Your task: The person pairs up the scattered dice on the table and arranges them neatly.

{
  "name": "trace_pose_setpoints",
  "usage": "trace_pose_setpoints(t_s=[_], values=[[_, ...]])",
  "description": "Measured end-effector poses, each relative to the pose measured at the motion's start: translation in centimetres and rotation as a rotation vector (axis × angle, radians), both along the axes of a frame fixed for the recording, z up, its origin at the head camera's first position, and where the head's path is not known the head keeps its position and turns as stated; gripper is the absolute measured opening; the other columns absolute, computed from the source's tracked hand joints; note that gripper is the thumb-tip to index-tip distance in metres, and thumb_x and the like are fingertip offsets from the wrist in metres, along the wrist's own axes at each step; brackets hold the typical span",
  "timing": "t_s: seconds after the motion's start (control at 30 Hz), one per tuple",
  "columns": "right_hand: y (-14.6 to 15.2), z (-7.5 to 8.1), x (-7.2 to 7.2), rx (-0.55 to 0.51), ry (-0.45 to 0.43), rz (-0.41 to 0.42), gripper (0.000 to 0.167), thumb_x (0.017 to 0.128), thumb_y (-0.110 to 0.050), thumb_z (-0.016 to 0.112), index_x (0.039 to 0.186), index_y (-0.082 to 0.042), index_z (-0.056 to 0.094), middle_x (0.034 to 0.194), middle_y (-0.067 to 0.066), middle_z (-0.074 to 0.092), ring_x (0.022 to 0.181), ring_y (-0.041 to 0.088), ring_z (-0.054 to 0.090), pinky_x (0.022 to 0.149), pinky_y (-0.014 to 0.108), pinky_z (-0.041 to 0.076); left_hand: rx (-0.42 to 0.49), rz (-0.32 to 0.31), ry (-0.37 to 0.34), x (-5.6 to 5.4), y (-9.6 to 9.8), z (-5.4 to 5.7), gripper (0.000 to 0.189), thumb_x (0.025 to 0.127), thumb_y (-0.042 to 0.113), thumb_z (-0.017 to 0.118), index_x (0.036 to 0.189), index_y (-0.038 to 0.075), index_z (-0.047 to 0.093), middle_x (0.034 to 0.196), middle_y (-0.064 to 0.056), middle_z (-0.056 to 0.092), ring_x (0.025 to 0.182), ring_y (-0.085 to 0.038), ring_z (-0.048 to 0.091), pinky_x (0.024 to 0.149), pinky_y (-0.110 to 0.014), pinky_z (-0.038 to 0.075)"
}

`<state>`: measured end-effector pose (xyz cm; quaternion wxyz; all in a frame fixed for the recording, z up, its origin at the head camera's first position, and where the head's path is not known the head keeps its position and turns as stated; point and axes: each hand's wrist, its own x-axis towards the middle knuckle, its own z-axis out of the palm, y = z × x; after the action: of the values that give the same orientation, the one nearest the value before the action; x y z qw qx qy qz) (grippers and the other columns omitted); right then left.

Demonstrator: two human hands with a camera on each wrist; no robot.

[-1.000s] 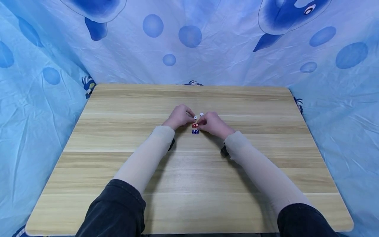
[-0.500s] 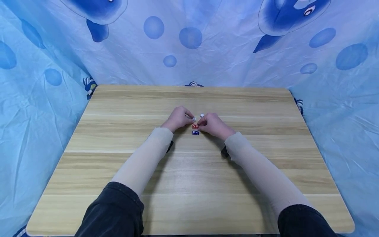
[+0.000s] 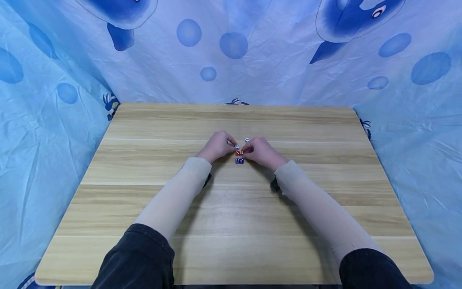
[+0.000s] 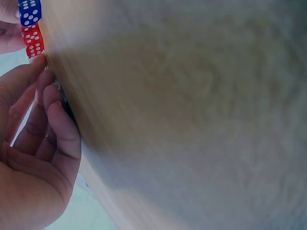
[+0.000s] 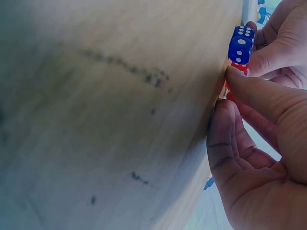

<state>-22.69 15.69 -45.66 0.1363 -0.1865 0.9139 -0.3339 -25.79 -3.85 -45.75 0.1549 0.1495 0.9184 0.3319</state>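
In the head view my left hand (image 3: 218,147) pinches a white die (image 3: 237,146) between thumb and fingertips, just behind the left end of a red pair. Those two red dice (image 3: 239,153) sit side by side, and my right hand (image 3: 262,153) pinches the right one. In the right wrist view, the right thumb (image 5: 259,93) covers much of that red die. A pair of blue dice (image 3: 240,161) lies nearer the body, lined up with the red pair. The left wrist view shows a blue die (image 4: 29,12) and a red die (image 4: 32,40) beyond the left fingertips.
A second white die (image 3: 247,140) stands behind the right fingers. All of it is on a wood-grain table (image 3: 231,224). Blue patterned cloth (image 3: 274,76) hangs behind the table and along its sides.
The left hand has brought the white die slightly left and nearer the red pair. The right hand stays at the red pair's right end. The view has shifted a little.
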Motion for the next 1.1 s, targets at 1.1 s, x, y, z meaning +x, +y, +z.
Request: trace_pose_setpoints(t_s=[1.1], values=[[0.07, 0.01, 0.13, -0.017, -0.005, -0.005, 0.014, 0.090, -0.009, 0.080, 0.104, -0.007, 0.080, 0.095, 0.001, 0.074, 0.089, 0.016, 0.067, 0.082, 0.033, 0.054, -0.015, 0.012, 0.029, 0.22, -0.16, -0.27, 0.015, 0.088, 0.019, 0.082, 0.102, 0.012, 0.081, 0.114, -0.003, 0.071, 0.115, -0.024, 0.060, 0.102, -0.038, 0.044]])
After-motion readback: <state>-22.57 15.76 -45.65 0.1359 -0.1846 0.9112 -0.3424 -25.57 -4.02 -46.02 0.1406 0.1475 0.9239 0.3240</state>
